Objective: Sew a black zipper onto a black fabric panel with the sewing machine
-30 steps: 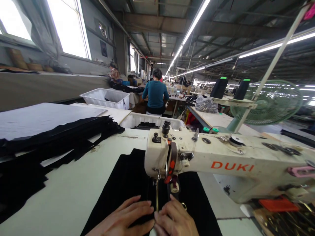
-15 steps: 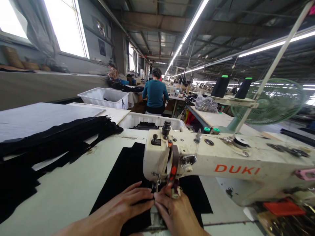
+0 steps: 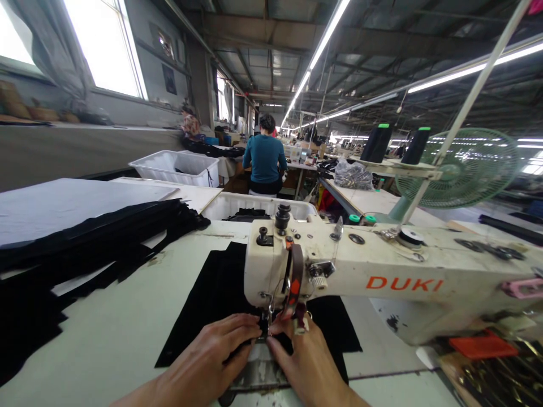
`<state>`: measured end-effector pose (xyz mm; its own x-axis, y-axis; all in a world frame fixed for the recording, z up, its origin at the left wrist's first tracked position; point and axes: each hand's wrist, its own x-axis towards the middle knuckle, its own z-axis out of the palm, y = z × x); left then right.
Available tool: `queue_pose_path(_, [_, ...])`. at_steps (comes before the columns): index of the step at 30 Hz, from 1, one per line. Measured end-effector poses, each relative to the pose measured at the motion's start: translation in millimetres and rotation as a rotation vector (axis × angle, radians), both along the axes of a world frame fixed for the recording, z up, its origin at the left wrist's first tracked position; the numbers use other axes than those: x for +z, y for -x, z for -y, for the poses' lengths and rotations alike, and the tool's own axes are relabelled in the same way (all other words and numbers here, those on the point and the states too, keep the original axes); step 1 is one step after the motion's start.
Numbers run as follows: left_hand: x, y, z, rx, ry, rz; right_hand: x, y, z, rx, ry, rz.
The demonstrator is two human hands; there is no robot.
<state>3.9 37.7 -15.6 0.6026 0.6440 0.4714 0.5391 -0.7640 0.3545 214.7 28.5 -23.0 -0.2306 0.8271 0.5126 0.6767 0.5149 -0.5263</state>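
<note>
Surface [image 3: 119,328]: pale, worn, in a long workshop lit by ceiling strip lights; windows far left of the hands. Sewing machine [image 3: 382,277]: white, its head just above the fingertips. Black cloth [image 3: 212,299]: flat under the machine head, beneath both hands. Left hand [image 3: 212,356]: fingers loosely extended, pressing cloth at the needle. Right hand [image 3: 305,362]: likewise, fingertips touching cloth beside the left. Cloth stack [image 3: 85,243]: well left. Bare surface between stack and hands; near edge just below wrists.
</note>
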Motion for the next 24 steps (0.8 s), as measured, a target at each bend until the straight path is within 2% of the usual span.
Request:
queue_pose_path(3, [-2.9, 2, -2, -0.017, 0.017, 0.005, -1.3, 2, -1, -0.03, -0.013, 0.001])
queue_pose_path(8, [-2.2, 1, 2, -0.027, -0.094, -0.013, -8.8, 4, -2, -0.094, -0.028, 0.031])
queue_pose_path(12, [3.0, 2, 4, -0.009, -0.037, -0.043, -9.7, 2, -3, -0.101, 0.01, 0.069])
queue_pose_path(15, [8.8, 2, 2, -0.058, 0.008, -0.052, -7.6, -1, 0, -0.077, 0.02, 0.082])
queue_pose_path(18, [18.1, 0, 2, -0.111, 0.002, -0.04, -8.8, -3, 2, -0.056, -0.08, 0.113])
queue_pose_path(21, [30.0, -3, 7, -0.094, -0.031, -0.027, -13.0, -1, 2, -0.085, -0.193, 0.141])
queue_pose_path(24, [38.1, -5, 12, -0.074, -0.08, -0.029, -15.5, 1, 2, -0.111, -0.189, 0.184])
